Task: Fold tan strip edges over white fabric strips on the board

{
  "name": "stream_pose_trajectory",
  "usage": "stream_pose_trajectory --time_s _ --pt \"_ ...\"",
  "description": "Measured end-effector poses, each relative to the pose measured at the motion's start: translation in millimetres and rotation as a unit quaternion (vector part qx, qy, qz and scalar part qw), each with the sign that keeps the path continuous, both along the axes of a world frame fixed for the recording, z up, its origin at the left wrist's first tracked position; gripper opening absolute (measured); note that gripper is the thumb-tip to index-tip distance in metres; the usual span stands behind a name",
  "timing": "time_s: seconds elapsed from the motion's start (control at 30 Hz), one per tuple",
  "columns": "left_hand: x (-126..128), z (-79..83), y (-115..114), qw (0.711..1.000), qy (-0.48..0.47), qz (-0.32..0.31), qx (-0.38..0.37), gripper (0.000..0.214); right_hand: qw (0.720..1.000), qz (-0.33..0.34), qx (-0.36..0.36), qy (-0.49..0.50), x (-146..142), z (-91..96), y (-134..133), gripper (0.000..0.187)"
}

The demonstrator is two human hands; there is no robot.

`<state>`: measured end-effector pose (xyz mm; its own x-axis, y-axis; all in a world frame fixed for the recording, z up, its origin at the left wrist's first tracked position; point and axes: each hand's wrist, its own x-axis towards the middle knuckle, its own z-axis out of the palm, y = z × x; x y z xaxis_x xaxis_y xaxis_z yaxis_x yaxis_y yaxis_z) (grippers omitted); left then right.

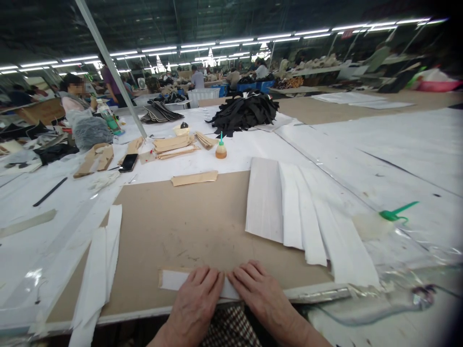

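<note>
A white strip (pixel 172 280) lies on a tan strip whose edge shows along its far side and left end, near the front edge of the brown board (pixel 188 226). My left hand (pixel 198 301) rests over its middle, fingers together and bent onto it. Close beside it, my right hand (pixel 261 294) presses the strip's right part with its fingers bunched; both thumbs are hidden. Fanned white strips (pixel 265 197) lie to the right on the board. More long white strips (pixel 94 265) overlap at the left, hanging past the front edge. A single tan strip (pixel 194 178) lies at the far edge.
Beyond the board stand a glue bottle (pixel 221 150) with a green nozzle, stacked tan pieces (pixel 173 144), a phone (pixel 129 163) and a black heap (pixel 246 113). A green nozzle cap (pixel 388 215) lies at right. A slanted pole (pixel 112 67) rises at left; people work farther back.
</note>
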<state>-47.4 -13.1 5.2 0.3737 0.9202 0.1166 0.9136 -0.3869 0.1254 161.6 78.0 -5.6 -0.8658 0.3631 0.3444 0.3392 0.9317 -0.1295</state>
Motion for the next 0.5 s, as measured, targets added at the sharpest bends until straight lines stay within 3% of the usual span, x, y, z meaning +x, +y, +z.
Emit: stream_pose_trajectory --time_s 0.13,0.23,0.3,0.37,0.5 --pt "-35 0.1 -17 0.999 0.029 0.021 0.018 0.053 1.000 -0.004 -0.006 -0.005 2 0.4 -1 0.023" --pt "-71 8.1 -35 0.997 0.048 0.059 0.030 0.061 1.000 -0.006 -0.010 -0.002 4 2.4 -3 0.024" --pt "-80 16.3 -40 0.995 0.051 0.086 0.020 0.059 1.000 -0.010 -0.015 0.006 4 3.9 -3 0.025" --pt "-72 23.4 -34 0.994 0.031 0.106 -0.005 0.049 0.999 -0.020 -0.030 0.014 4 4.8 -3 0.026" --pt "-21 24.2 -2 0.988 -0.108 0.100 -0.040 0.033 0.991 -0.074 -0.092 0.058 7 2.1 -2 0.032"
